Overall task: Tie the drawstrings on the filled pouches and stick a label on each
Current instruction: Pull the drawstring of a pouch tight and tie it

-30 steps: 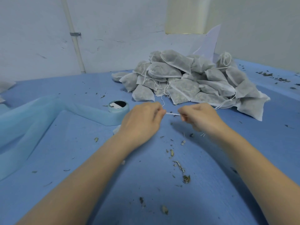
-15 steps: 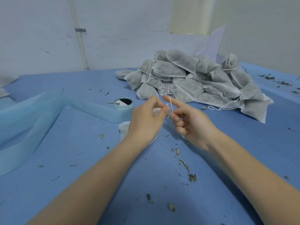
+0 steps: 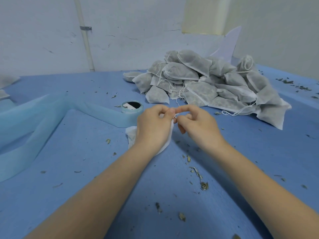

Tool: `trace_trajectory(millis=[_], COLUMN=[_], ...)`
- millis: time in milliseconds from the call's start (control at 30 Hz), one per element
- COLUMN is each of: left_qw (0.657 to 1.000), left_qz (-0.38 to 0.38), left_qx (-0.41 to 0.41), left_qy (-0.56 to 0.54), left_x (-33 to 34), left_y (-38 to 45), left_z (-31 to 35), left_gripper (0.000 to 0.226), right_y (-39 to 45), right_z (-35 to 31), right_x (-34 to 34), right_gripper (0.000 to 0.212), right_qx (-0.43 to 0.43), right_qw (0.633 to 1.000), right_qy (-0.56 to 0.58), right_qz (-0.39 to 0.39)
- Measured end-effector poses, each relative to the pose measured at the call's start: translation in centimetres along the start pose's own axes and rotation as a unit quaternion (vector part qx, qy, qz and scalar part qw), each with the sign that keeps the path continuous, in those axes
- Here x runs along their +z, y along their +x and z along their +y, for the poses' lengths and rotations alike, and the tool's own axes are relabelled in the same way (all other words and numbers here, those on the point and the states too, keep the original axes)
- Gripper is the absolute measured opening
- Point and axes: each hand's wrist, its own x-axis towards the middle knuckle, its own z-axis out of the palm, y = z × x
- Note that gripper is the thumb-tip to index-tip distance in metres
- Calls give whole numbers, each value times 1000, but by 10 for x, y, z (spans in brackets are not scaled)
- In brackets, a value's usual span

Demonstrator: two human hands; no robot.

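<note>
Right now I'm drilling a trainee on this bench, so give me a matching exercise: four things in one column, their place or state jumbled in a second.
Things:
1. pouch
2. roll of tape
3. pile of pouches
4. drawstring

Places or states:
A. heaped at the far right of the table
B. pinched between the left hand and the right hand
C. under the left hand
D. standing left of the hands

Pairs: 1-C, 2-D, 3-A, 4-B

We saw a heap of grey-white, matt, fibrous non-woven cloth pouches [image 3: 203, 83] with thin white cotton-like strings, lying on a matt, faintly textured blue cloth table cover [image 3: 86, 178] beside a smooth, semi-translucent pale blue tape roll [image 3: 132, 107].
</note>
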Motion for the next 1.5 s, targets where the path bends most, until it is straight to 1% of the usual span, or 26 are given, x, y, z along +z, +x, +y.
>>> trace_trajectory(millis=[33, 67, 133, 167, 233, 333, 433, 467, 500, 533, 567, 600, 667, 733, 767, 833, 900, 967, 1100, 1167, 1200, 1300, 1367, 1400, 1467, 1500], left_qw=[1000, 1000, 999, 997, 990, 976, 968, 968, 969, 972, 979, 987, 995, 992, 991, 988, 988, 990, 988, 989, 990, 993, 991, 990, 987, 986], left_qz=[-1, -4, -14, -20, -37, -95, -146, -156, -160, -156, -144, -125, -76, -39, -25, -6, 0, -2, -23, -29, -32, -52, -66, -67, -51, -35], left_qx=[-4, -5, -6, -10, -25, -42, -27, -21, -17, -11, 2, 21, 67, 94, 100, 104, 87, 64, 45, 40, 35, 24, 32, 43, 84, 116], left_qy=[-8, -17, -51, -79, -130, -192, -200, -195, -189, -176, -147, -98, 18, 72, 86, 116, 127, 127, 144, 140, 133, 104, 110, 121, 125, 115], left_x=[0, 0, 0, 0, -1, -6, -8, -7, -6, -4, -2, 0, 1, 2, 2, 4, 5, 6, 8, 8, 8, 5, 5, 6, 7, 7], left_y=[1, 1, 2, 2, 4, 4, 2, 1, -1, -2, -3, -4, -5, -7, -7, -7, -7, -7, -8, -8, -8, -7, -8, -9, -12, -13], left_z=[0, -1, -2, -3, -5, -5, -5, -5, -5, -5, -5, -4, -3, -3, -4, -7, -8, -8, -6, -4, -3, -1, -1, -2, -3, -4], left_gripper=[22, 22, 22, 22, 24, 24, 21, 22, 25, 30, 34, 36, 33, 21, 15, 14, 17, 19, 19, 20, 20, 19, 18, 16, 11, 14], right_y=[0, 1, 2, 2, 2, 2, 4, 4, 5, 6, 7, 7, 9, 9, 9, 7, 5, 6, 5, 3, 3, 1, 1, 0, 0, 0], right_z=[1, 3, 6, 6, 9, 9, 6, 5, 5, 5, 6, 7, 9, 9, 9, 11, 12, 12, 9, 7, 6, 2, 1, 1, 0, 0], right_x=[1, 2, 2, 0, -4, -11, -19, -22, -24, -26, -28, -29, -31, -31, -32, -31, -28, -25, -23, -23, -22, -19, -18, -17, -17, -16], right_gripper=[11, 14, 11, 7, 11, 12, 11, 12, 18, 28, 37, 40, 30, 18, 21, 27, 18, 9, 10, 11, 9, 6, 10, 11, 10, 8], right_qx=[-4, -5, 17, 38, 71, 60, 56, 61, 67, 75, 85, 97, 130, 155, 153, 129, 119, 123, 136, 164, 182, 237, 264, 272, 280, 281], right_qw=[1000, 1000, 1000, 999, 994, 989, 987, 987, 987, 985, 982, 979, 968, 952, 949, 960, 970, 971, 966, 951, 937, 869, 823, 807, 793, 791], right_qy=[-2, -2, 10, 28, 79, 121, 130, 126, 125, 131, 141, 154, 195, 240, 249, 219, 193, 198, 219, 261, 293, 418, 485, 506, 528, 530], right_qz=[13, 20, 21, 15, -14, -55, -75, -78, -81, -85, -87, -89, -93, -109, -119, -116, -88, -53, -25, -37, -55, -118, -132, -132, -122, -116])
